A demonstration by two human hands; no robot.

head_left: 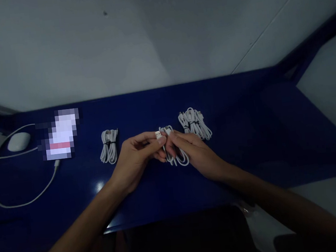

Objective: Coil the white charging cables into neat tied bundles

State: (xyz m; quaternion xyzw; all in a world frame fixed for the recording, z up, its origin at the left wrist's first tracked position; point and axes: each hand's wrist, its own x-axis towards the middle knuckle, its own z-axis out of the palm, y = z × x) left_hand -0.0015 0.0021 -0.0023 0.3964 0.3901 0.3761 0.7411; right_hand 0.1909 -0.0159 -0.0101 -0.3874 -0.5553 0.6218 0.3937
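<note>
The left hand (131,159) pinches the silver-tipped USB plug (158,135) of a coiled white cable (178,160); the right hand (199,150) holds the rest, its long axis running bodyward.

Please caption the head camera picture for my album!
Left hand and right hand hold a looped white cable over a blue table.

A blue desk (152,200) and wall (93,53) suggest a workroom.
</note>
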